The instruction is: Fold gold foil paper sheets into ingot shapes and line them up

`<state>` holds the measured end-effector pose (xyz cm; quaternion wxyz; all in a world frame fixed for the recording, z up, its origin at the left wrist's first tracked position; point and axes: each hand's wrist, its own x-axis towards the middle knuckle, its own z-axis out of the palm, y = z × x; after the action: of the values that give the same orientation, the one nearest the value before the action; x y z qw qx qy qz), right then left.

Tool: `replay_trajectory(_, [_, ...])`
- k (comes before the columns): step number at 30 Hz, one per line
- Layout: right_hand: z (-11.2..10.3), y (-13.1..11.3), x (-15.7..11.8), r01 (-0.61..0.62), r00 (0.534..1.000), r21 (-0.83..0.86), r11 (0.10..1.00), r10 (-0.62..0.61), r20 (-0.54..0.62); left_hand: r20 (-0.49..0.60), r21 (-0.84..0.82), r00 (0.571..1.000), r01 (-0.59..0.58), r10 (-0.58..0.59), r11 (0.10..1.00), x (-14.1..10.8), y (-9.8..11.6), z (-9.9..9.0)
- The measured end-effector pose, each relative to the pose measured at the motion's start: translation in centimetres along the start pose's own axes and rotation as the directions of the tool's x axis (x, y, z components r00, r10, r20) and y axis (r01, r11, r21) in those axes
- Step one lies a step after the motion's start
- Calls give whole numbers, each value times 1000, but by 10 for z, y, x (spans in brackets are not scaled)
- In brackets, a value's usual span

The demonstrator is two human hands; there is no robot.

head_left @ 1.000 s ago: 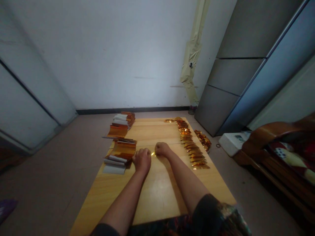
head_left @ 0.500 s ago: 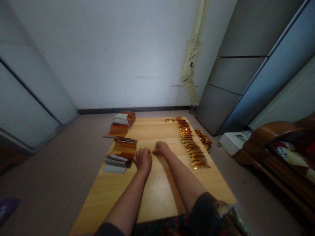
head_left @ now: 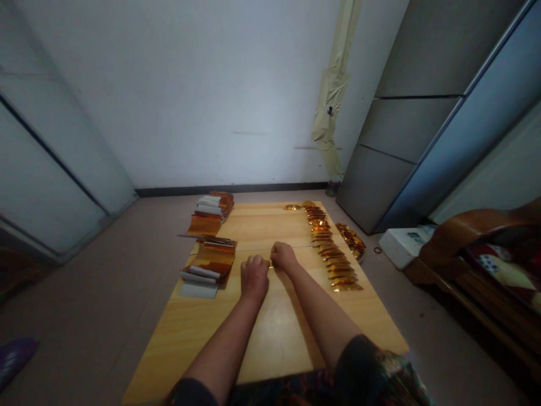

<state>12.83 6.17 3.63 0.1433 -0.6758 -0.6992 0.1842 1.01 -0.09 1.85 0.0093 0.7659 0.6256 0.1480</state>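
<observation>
Near the middle of the wooden table (head_left: pixel 270 327), my left hand (head_left: pixel 255 277) and my right hand (head_left: pixel 283 257) are closed on a small gold foil piece (head_left: pixel 271 265), of which only a sliver shows between them. Stacks of gold-and-white paper sheets (head_left: pixel 213 258) lie left of my left hand, with more sheets (head_left: pixel 211 208) behind. A long row of folded gold foil pieces (head_left: pixel 332 251) overlaps along the right side of the table. One separate gold piece (head_left: pixel 292 207) lies by its far end.
Beyond the table's right edge is a heap of gold pieces (head_left: pixel 351 239). A grey refrigerator (head_left: pixel 393 129), a white box (head_left: pixel 401 246) and a wooden seat (head_left: pixel 473 237) stand to the right. A wall (head_left: pixel 190 113) rises behind the table.
Both hands have shifted slightly to the right. A thin gold sliver now shows between them, and the fingers of my left hand sit closer to my right hand.
</observation>
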Motion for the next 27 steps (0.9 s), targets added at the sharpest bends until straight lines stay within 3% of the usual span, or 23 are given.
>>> replay_trajectory(5, [-1,18,-17,145,989,-73,987,-148,-32,54,87,992,-123,118,989,4,2,0])
replay_trajectory(8, [-1,35,-32,255,956,-150,955,-272,-108,51,79,988,-152,148,985,7,1,-1])
replay_trajectory(12, [-3,53,-42,330,927,-169,929,-353,-125,60,38,976,-214,212,976,13,-1,0])
replay_trajectory(22, [-6,50,-43,350,918,-183,919,-375,-129,99,9,980,-174,172,985,16,0,-2])
replay_trajectory(27, [-7,52,-43,428,879,-239,872,-462,-113,121,15,986,-120,117,993,17,4,-4])
